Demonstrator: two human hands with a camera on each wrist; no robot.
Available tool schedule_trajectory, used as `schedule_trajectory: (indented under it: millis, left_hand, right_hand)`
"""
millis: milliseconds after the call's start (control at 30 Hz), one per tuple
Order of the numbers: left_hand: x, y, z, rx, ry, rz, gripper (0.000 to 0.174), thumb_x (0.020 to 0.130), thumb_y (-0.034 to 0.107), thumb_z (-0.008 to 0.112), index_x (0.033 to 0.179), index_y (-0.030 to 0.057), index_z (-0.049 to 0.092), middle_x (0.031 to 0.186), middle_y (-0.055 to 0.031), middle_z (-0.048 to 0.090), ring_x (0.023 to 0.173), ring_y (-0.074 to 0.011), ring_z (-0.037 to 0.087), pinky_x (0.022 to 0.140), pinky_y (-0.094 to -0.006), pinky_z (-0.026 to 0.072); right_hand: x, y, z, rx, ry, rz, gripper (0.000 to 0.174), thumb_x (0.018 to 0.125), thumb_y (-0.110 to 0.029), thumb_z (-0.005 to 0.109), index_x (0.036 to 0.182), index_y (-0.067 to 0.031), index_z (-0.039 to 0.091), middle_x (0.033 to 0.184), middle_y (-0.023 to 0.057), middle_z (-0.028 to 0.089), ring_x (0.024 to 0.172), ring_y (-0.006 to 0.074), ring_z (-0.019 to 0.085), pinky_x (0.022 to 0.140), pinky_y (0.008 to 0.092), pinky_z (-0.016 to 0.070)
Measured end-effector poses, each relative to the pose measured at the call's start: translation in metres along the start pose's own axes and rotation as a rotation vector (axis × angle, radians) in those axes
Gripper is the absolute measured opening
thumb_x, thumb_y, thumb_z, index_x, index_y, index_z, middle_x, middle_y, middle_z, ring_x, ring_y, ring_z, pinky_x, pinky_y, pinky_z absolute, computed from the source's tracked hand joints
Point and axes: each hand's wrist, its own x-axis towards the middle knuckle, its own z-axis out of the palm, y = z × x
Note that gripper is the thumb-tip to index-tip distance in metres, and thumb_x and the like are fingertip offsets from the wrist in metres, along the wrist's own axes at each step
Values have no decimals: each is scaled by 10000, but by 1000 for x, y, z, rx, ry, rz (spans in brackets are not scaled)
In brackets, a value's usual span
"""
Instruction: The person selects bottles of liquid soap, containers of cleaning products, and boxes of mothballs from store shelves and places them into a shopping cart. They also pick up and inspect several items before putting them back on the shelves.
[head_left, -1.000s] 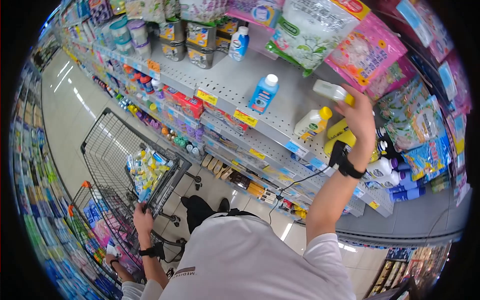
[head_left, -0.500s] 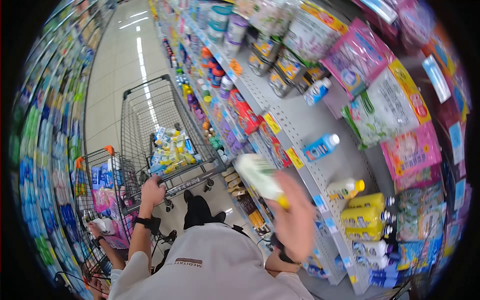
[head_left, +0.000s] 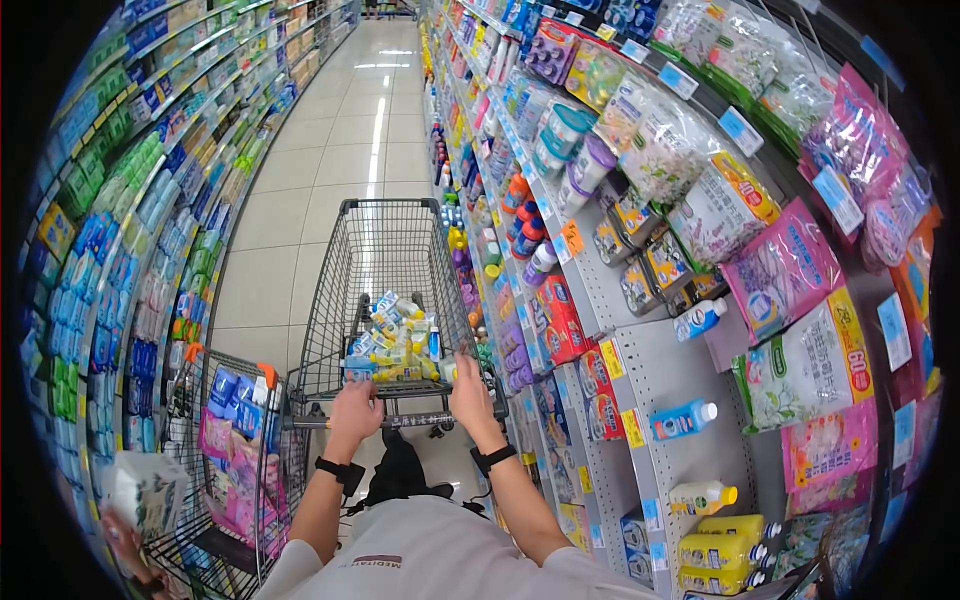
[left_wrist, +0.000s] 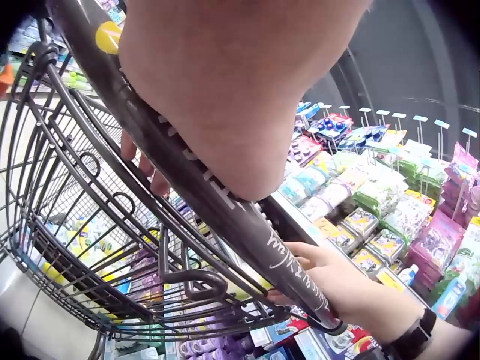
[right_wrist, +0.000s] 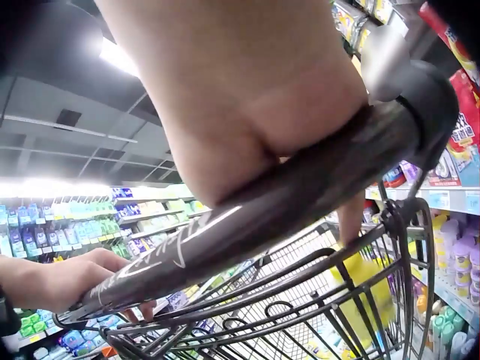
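In the head view my left hand grips the dark shopping cart handle; its fingers curl over the far side of the bar. My right hand reaches over the handle's right part, palm heel close against the bar. Its fingers hold a pale bottle with yellow on it, low inside the cart and partly hidden by the hand. The right wrist view shows a blurred yellow part of it behind the wires. Several yellow and white bottles and packs lie in the cart basket.
Shelves with laundry goods line the right; a blue bottle and a white yellow-capped bottle lie there. At left, another person's hand holds a white pack by a second cart. The tiled aisle runs ahead.
My right hand has carried the yellow-capped bottle from the shelf left into the cart. The view has turned toward the aisle. My left hand stays on the handle.
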Motion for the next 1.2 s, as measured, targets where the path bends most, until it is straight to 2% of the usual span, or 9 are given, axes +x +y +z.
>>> schedule_trajectory:
  millis: [67,167,233,267,333,500,700,933,1200]
  left_hand:
    - [3,2,-3,-8,-34,-25,119,801,141,641,878,50,650,871,-131,676,921,-345,639,796,-475,529]
    - [5,3,-5,24,-73,17,121,798,141,643,880,53,660,892,-125,681,935,-344,629,824,-473,520]
    - [7,7,-6,38,-67,-15,119,798,144,643,875,57,670,908,-121,683,949,-344,620,844,-474,509]
    - [8,6,-5,36,-75,-4,119,798,144,643,875,57,670,908,-121,683,949,-344,620,844,-474,509]
    - [9,3,-4,32,-78,8,130,800,164,651,869,56,674,906,-123,684,942,-350,629,829,-473,516]
    - [11,3,-4,-75,-167,-41,119,821,183,660,836,66,681,799,-152,698,765,-380,682,674,-479,543]
    - [47,3,-8,-118,-145,34,97,820,175,674,782,86,672,684,-91,680,623,-294,678,565,-411,521]
    - [124,-11,4,-153,-160,119,110,831,186,678,801,81,665,694,-110,676,635,-327,671,571,-431,520]
    - [242,-38,15,136,-367,-37,411,943,355,539,797,25,736,795,-248,706,764,-449,694,738,-528,568]
  right_hand:
    - [0,-2,-2,-7,-20,62,451,923,-68,638,1361,-29,538,1398,214,527,1171,459,595,955,506,520]
    - [-10,9,-2,26,42,4,265,929,-114,648,1181,-33,638,1217,201,628,1049,438,642,883,514,534]
    - [-19,21,-4,-59,32,-98,124,931,-157,659,928,-35,676,932,162,682,884,401,670,806,503,537]
    - [-23,25,-5,-61,39,-87,124,931,-157,659,928,-35,676,932,162,682,884,401,670,806,503,537]
    - [-29,27,-9,-104,185,-273,188,931,-165,659,786,-46,662,738,123,656,757,365,663,742,486,532]
    - [-15,21,2,-237,250,-333,171,853,-177,682,720,-110,598,705,65,609,647,272,639,539,385,497]
    - [21,16,3,-224,249,-321,196,832,-160,680,688,-125,552,688,55,581,620,266,620,547,390,494]
    - [108,18,8,-188,246,-263,174,859,-178,657,723,-93,587,718,82,626,669,294,636,623,416,486]
    - [227,17,26,-161,219,-270,191,890,-186,641,743,-66,622,743,109,660,695,332,639,666,449,480]
